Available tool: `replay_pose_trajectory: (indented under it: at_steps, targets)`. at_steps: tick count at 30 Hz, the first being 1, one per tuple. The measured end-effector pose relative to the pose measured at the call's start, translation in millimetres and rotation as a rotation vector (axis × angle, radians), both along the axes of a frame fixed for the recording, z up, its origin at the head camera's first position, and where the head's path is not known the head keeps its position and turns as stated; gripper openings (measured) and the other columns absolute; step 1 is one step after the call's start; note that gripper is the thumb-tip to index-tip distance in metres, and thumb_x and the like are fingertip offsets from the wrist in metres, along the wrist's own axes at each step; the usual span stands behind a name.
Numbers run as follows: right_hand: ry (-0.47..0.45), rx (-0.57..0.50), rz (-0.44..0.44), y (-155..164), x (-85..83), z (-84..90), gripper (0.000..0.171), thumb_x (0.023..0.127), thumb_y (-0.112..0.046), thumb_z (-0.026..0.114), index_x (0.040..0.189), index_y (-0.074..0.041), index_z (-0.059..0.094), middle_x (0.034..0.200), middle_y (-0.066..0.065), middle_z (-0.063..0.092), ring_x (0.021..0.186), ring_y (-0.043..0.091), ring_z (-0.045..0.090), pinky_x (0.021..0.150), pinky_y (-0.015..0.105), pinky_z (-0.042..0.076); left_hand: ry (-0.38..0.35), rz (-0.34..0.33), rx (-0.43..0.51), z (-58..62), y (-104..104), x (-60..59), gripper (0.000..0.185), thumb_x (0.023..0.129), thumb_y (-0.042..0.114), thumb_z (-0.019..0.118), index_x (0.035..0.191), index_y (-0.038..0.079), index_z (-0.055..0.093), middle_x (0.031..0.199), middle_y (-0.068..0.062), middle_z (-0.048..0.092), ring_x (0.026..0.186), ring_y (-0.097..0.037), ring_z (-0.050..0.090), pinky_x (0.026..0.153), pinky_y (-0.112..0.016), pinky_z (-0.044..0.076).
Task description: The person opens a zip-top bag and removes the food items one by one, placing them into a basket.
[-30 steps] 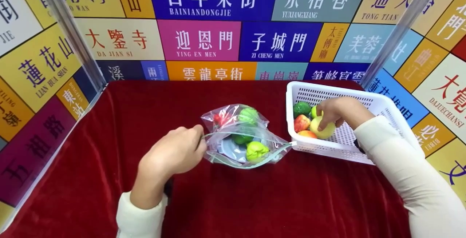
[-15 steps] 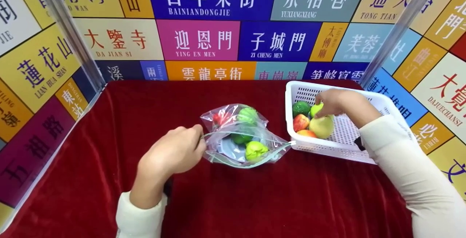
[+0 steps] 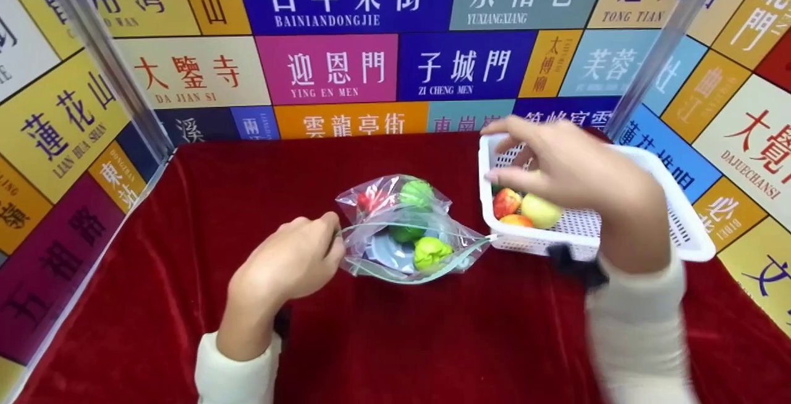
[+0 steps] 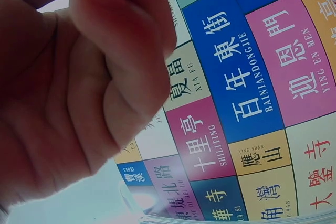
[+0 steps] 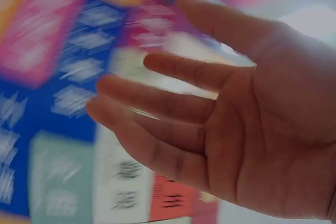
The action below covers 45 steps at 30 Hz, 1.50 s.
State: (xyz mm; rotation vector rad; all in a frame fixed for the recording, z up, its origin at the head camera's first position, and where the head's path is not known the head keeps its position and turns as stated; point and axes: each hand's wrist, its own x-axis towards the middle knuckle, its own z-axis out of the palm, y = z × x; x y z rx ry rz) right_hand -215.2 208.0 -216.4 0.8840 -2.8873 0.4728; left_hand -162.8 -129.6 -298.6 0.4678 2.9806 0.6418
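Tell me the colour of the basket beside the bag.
White basket, clearest in the head view.

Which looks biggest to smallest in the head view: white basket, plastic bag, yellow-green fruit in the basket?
1. white basket
2. plastic bag
3. yellow-green fruit
All three sit at similar depth on the table, so the order looks dependable.

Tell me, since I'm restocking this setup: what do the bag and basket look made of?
The bag looks like thin clear glossy plastic film: contents show through, and it crinkles. The basket looks like rigid white moulded plastic, with perforated mesh walls.
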Motion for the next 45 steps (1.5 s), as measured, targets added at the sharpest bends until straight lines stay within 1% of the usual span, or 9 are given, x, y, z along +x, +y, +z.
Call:
replay_pose_trajectory:
  at_steps: [4, 8, 13, 19, 25, 30, 37, 41, 45]
  targets:
    - [0.113, -0.197, 0.128, -8, 43.0, -18.4, 0.044, 0.094, -0.024, 0.071, 0.136, -0.017, 0.06, 0.112, -0.006, 0.072, 0.096, 0.007, 0.07, 0.084, 0.032, 0.058, -0.011, 0.011, 0.014, 1.1, -1, 1.2, 0.013, 0.098, 0.021, 0.056, 0.098, 0.008, 0.059, 0.069, -0.005, 0.054, 0.059, -0.017, 0.053, 0.058, -0.029, 0.047]
    - [0.092, -0.216, 0.19, -18, 61.3, -38.1, 0.03, 0.096, -0.023, 0.069, 0.126, -0.019, 0.066, 0.109, -0.013, 0.071, 0.095, -0.001, 0.066, 0.084, 0.028, 0.057, -0.026, 0.014, 0.018, 1.4, 0, 0.9, 0.013, 0.098, 0.021, 0.057, 0.1, 0.008, 0.059, 0.069, -0.005, 0.054, 0.058, -0.017, 0.053, 0.057, -0.029, 0.048]
    - [-0.003, -0.112, 0.239, -33, 58.2, -48.6, 0.023, 0.101, -0.029, 0.061, 0.121, -0.02, 0.067, 0.111, -0.012, 0.07, 0.097, -0.001, 0.067, 0.086, 0.029, 0.058, -0.021, 0.018, 0.02, 0.6, 1, 0.8, 0.014, 0.098, 0.022, 0.058, 0.101, 0.008, 0.059, 0.069, -0.005, 0.053, 0.058, -0.017, 0.053, 0.057, -0.029, 0.048]
    - [-0.013, -0.038, 0.303, -57, 47.5, -60.5, 0.02, 0.099, -0.024, 0.062, 0.114, -0.013, 0.071, 0.103, -0.006, 0.072, 0.091, 0.005, 0.067, 0.085, 0.031, 0.057, -0.029, 0.029, 0.027, 1.3, 0, 1.4, 0.015, 0.097, 0.022, 0.059, 0.102, 0.008, 0.059, 0.07, -0.005, 0.053, 0.058, -0.017, 0.053, 0.057, -0.029, 0.048]
    - [-0.072, 0.092, 0.344, -93, 31.1, -86.0, 0.02, 0.093, -0.019, 0.066, 0.111, -0.01, 0.072, 0.09, -0.002, 0.07, 0.075, 0.011, 0.061, 0.072, 0.028, 0.053, -0.002, 0.011, 0.015, 0.6, 0, 0.9, 0.014, 0.097, 0.021, 0.058, 0.099, 0.007, 0.059, 0.068, -0.005, 0.052, 0.057, -0.016, 0.052, 0.056, -0.029, 0.047]
    - [-0.148, 0.206, 0.223, -113, 15.0, -106.9, 0.023, 0.087, -0.007, 0.069, 0.109, -0.008, 0.071, 0.081, 0.002, 0.066, 0.069, 0.015, 0.053, 0.064, 0.03, 0.046, 0.027, -0.004, 0.008, -0.6, 1, 0.5, 0.013, 0.096, 0.019, 0.057, 0.097, 0.007, 0.059, 0.067, -0.005, 0.051, 0.056, -0.017, 0.051, 0.056, -0.029, 0.046]
    - [-0.182, 0.299, -0.048, -122, 0.6, -123.2, 0.025, 0.081, -0.01, 0.076, 0.101, -0.01, 0.061, 0.093, 0.009, 0.064, 0.082, 0.028, 0.061, 0.074, 0.047, 0.052, 0.015, -0.005, 0.012, 0.1, 2, 0.5, 0.013, 0.097, 0.019, 0.057, 0.097, 0.007, 0.059, 0.067, -0.005, 0.052, 0.056, -0.017, 0.052, 0.055, -0.029, 0.046]
    - [-0.169, 0.352, -0.122, -123, -4.6, -130.5, 0.025, 0.082, -0.008, 0.072, 0.104, -0.007, 0.059, 0.11, 0.013, 0.065, 0.089, 0.035, 0.067, 0.076, 0.055, 0.055, 0.03, -0.008, 0.005, 0.0, 2, 1.1, 0.013, 0.097, 0.019, 0.057, 0.096, 0.007, 0.059, 0.067, -0.005, 0.051, 0.056, -0.016, 0.051, 0.055, -0.029, 0.046]
    - [-0.206, 0.364, -0.147, -124, -11.4, -137.8, 0.024, 0.082, -0.005, 0.07, 0.104, -0.004, 0.06, 0.112, 0.015, 0.065, 0.091, 0.034, 0.068, 0.076, 0.055, 0.056, 0.02, -0.01, 0.002, -0.8, 3, 1.3, 0.014, 0.098, 0.021, 0.057, 0.096, 0.007, 0.059, 0.067, -0.005, 0.051, 0.056, -0.016, 0.051, 0.055, -0.028, 0.046]
